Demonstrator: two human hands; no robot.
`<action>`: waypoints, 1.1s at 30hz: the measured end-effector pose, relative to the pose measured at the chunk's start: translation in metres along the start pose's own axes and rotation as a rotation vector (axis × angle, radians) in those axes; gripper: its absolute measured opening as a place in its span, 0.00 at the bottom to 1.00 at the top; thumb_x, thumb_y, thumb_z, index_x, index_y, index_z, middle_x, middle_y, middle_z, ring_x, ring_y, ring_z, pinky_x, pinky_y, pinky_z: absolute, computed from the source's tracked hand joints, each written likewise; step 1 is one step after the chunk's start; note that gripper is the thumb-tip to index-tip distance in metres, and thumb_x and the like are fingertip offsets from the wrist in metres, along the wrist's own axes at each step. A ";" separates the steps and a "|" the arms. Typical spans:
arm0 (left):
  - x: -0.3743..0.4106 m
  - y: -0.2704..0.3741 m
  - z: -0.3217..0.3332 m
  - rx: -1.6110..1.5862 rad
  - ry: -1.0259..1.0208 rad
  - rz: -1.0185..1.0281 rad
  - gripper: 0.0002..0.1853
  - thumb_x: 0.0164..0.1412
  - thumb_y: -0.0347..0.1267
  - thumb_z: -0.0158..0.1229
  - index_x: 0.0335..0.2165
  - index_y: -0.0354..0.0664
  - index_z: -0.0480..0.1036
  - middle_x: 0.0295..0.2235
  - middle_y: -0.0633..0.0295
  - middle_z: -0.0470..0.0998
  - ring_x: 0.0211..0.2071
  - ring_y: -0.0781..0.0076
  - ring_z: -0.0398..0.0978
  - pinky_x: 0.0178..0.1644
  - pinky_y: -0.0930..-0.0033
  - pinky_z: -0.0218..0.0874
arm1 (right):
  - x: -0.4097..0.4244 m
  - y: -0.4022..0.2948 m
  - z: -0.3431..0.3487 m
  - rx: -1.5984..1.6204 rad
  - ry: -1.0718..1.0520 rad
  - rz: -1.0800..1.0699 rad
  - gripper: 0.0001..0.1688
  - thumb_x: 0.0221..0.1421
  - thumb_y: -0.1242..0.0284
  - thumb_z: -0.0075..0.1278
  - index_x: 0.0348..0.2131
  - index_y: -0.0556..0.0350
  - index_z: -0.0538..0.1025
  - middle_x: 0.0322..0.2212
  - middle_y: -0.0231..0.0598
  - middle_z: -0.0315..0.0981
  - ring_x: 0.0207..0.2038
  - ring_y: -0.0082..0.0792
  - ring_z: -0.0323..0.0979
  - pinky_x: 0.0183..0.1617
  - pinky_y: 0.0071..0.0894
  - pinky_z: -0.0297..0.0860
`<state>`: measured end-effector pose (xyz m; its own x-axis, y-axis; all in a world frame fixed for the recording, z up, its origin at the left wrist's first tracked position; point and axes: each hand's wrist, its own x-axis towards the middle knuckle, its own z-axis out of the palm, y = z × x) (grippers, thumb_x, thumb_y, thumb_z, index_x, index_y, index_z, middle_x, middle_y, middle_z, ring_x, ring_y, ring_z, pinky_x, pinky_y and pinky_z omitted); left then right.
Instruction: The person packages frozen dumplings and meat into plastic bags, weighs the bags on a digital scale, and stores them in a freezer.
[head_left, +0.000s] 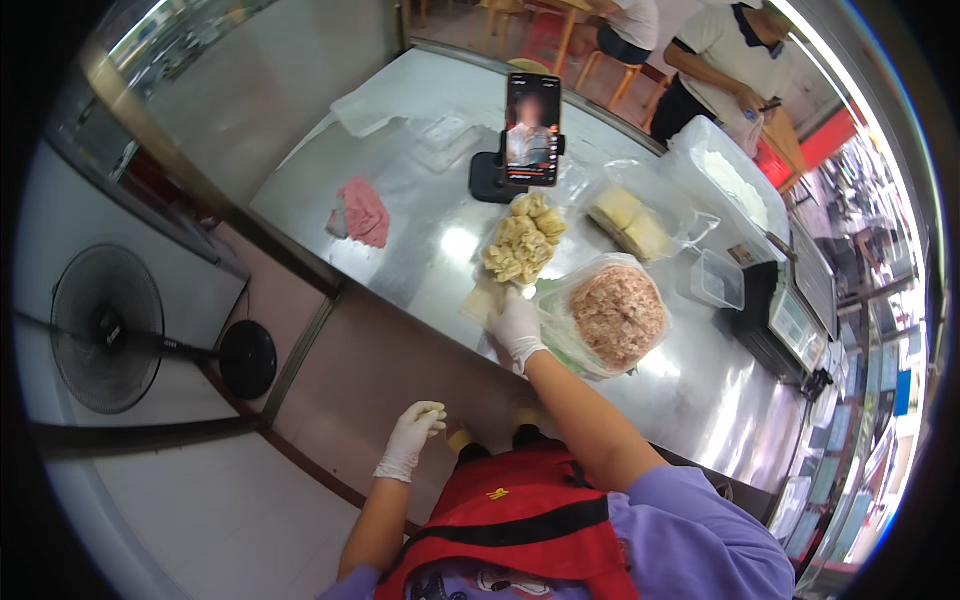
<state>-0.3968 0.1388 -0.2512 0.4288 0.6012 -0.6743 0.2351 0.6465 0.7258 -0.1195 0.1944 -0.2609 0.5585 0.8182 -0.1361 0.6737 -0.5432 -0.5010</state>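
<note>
My right hand (519, 328), in a white glove, reaches over the near edge of the steel table. Its fingertips are at the lower end of a pile of folded, filled dumplings (523, 241); whether they grip one is hidden. Flat dough wrappers (482, 303) lie just left of that hand. Right of it sits a heap of minced meat filling (619, 316) in a clear plastic bag. My left hand (412, 441), also gloved, hangs in front of the table by my red apron (517, 487). Its fingers are curled in, and nothing shows in them.
Behind the dumplings a phone (533, 127) stands on a holder. Bagged wrapper stacks (634, 223), a plastic box (718, 279), a white tub (724, 180) and a scale (796, 330) stand rightward. A pink cloth (364, 212) lies left. A floor fan (109, 328) stands left; people are beyond.
</note>
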 end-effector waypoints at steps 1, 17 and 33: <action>0.006 0.003 0.000 -0.002 0.013 -0.004 0.12 0.62 0.31 0.49 0.42 0.39 0.73 0.37 0.62 0.76 0.34 0.78 0.74 0.40 0.75 0.64 | 0.001 0.002 0.001 0.086 -0.025 0.033 0.21 0.46 0.65 0.53 0.37 0.63 0.71 0.29 0.54 0.75 0.32 0.55 0.74 0.40 0.46 0.69; 0.064 0.103 0.041 -0.042 0.059 0.091 0.11 0.63 0.31 0.49 0.42 0.38 0.71 0.36 0.60 0.77 0.34 0.75 0.75 0.39 0.73 0.66 | 0.132 0.121 -0.312 -0.011 0.429 -0.190 0.10 0.43 0.79 0.45 0.30 0.61 0.73 0.25 0.57 0.72 0.31 0.54 0.73 0.36 0.39 0.68; 0.233 0.209 0.100 0.399 -0.047 0.215 0.10 0.58 0.34 0.52 0.36 0.39 0.67 0.31 0.61 0.72 0.27 0.73 0.72 0.27 0.71 0.67 | 0.003 0.129 -0.290 0.401 0.391 0.025 0.22 0.53 0.77 0.53 0.49 0.62 0.71 0.37 0.42 0.75 0.40 0.30 0.73 0.48 0.26 0.67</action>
<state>-0.1606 0.3671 -0.2425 0.5412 0.6741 -0.5026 0.4507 0.2721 0.8502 0.1092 0.0723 -0.0775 0.7612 0.6339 0.1370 0.4641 -0.3848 -0.7979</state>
